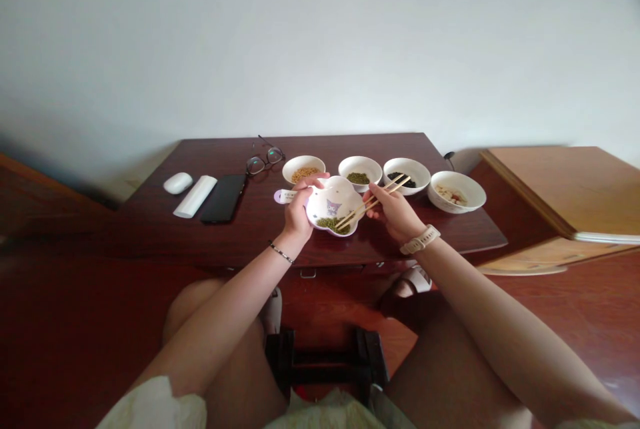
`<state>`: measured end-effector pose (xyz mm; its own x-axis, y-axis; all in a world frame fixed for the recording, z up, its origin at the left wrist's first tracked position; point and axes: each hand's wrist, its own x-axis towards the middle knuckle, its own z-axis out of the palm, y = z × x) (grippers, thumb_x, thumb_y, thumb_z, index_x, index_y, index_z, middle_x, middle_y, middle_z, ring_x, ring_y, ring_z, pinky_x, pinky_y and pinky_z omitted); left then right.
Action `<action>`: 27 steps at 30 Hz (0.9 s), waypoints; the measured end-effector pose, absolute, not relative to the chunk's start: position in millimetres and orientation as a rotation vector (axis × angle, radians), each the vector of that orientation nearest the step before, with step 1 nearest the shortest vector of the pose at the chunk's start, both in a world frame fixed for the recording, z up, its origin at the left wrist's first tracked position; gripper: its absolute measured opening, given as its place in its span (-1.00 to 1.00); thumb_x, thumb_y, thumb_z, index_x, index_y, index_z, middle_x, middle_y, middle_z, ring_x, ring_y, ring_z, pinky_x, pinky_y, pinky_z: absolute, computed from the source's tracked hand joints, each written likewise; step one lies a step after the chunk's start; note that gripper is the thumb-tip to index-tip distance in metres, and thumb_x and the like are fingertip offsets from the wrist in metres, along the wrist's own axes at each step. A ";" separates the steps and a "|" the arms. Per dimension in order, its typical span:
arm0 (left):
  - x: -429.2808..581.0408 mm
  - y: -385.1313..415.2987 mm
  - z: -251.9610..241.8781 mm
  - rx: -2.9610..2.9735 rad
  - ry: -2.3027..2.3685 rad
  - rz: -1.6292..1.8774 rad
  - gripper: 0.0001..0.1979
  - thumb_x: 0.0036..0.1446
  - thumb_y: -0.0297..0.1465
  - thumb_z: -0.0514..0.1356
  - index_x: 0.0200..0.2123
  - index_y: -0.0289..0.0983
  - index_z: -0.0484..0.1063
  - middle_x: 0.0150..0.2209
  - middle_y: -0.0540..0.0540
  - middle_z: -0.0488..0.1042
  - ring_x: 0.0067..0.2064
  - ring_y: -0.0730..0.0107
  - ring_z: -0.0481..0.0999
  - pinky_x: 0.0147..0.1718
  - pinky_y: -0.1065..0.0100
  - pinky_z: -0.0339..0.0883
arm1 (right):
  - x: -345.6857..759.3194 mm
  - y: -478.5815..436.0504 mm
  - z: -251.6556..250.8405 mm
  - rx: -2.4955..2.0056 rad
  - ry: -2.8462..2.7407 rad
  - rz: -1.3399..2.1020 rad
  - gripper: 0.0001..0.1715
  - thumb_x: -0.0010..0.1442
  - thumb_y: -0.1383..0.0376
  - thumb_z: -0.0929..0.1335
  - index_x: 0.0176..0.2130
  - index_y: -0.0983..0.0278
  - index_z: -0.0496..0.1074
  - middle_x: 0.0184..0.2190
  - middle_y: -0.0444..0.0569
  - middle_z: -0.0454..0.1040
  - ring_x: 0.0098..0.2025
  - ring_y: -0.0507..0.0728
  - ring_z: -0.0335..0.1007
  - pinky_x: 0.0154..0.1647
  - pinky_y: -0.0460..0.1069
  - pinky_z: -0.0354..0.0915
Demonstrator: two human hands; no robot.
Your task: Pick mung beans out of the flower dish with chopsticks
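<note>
My left hand [301, 205] grips the left rim of a white and lilac cartoon bowl [327, 194], tilted toward me above the table's front. Small green beans [334, 224] have gathered at its near side. In my right hand [393, 211] is a pair of chopsticks [373, 202], their tips down among those beans. Behind stand white bowls: one with tan beans [304, 174], one with green beans [358, 177], one with black beans [401, 180]. A fourth bowl [457, 191], on the right, has pale and reddish pieces in it.
A dark red-brown table [280, 242] stands against the wall. On its left are eyeglasses [265, 161], a black phone [224, 198], a long white case [195, 196] and a small rounded white case [178, 183]. A wooden cabinet [560, 189] adjoins on the right.
</note>
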<state>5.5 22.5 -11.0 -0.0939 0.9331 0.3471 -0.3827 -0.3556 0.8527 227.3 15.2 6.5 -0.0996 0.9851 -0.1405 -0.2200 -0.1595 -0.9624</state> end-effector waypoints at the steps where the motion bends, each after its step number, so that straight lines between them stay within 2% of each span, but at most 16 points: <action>1: 5.7 22.4 -11.3 1.134 0.710 1.651 -0.84 0.17 -0.32 0.18 -0.34 -0.16 0.57 0.07 -0.12 0.69 0.26 -0.09 0.55 0.31 -0.07 0.34 | 226.7 14.4 5.0 -1.101 -0.986 1.494 -0.54 0.39 0.02 0.48 -0.41 0.29 0.56 -0.53 -0.08 0.49 -0.55 -0.05 0.35 -0.58 -0.19 0.29; 10: 8.5 24.3 -12.4 1.074 0.691 1.636 -0.84 0.16 -0.32 0.18 -0.35 -0.17 0.58 0.06 -0.13 0.68 0.28 -0.08 0.54 0.35 -0.06 0.32 | 233.8 21.1 5.5 -1.037 -0.739 1.520 -0.65 0.42 0.20 0.47 -0.40 0.29 0.54 -0.50 -0.13 0.48 -0.56 -0.09 0.30 -0.59 -0.26 0.31; 18: 10.1 20.2 -7.6 1.066 0.661 1.612 -0.83 0.15 -0.35 0.19 -0.37 -0.19 0.60 0.05 -0.13 0.69 0.28 -0.11 0.55 0.37 -0.09 0.28 | 243.5 23.9 17.5 -1.004 -0.836 1.379 -0.62 0.35 0.09 0.53 -0.37 0.30 0.55 -0.48 -0.11 0.51 -0.54 -0.08 0.39 -0.57 -0.24 0.35; 27: 12.4 21.2 -5.0 1.040 0.648 1.586 -0.84 0.16 -0.35 0.18 -0.37 -0.19 0.58 0.04 -0.15 0.68 0.28 -0.12 0.54 0.38 -0.13 0.26 | 252.5 34.2 24.5 -0.922 -0.763 1.353 -0.66 0.32 0.13 0.56 -0.36 0.28 0.55 -0.47 -0.15 0.52 -0.56 -0.10 0.36 -0.63 -0.27 0.34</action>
<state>12.4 21.2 -5.0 -0.0379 0.9563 0.2898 -0.4799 -0.2718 0.8342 252.5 34.2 24.5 0.0874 0.9943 -0.0606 -0.4626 -0.0133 -0.8865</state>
